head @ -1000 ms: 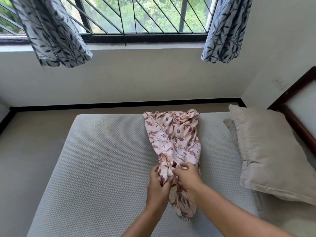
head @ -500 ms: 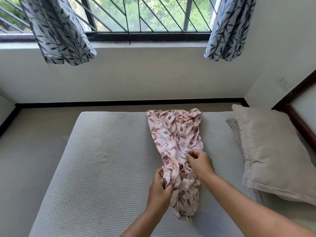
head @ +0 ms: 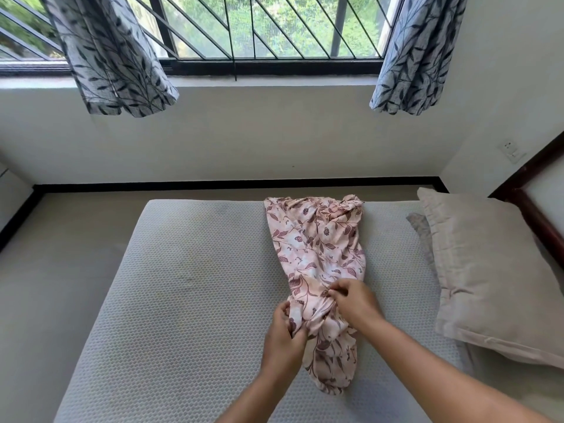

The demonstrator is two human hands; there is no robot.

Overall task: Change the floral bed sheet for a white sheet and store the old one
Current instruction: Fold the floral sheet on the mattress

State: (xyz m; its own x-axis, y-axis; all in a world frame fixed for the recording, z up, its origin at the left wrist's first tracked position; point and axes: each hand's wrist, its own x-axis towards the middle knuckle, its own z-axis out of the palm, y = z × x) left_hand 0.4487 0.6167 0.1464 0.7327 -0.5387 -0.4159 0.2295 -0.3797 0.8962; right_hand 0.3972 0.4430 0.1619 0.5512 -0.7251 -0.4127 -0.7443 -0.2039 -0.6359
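Two hands work on floral sheet, bunched in long strip across bare mattress. Left hand pinches near end of cloth. Right hand grips bunch just beside it. Sheet looks soft, light, floppy; likely slides and falls open. Best to hold thick bunched part, not loose edge. Pillow lies at right. White sheet not seen.
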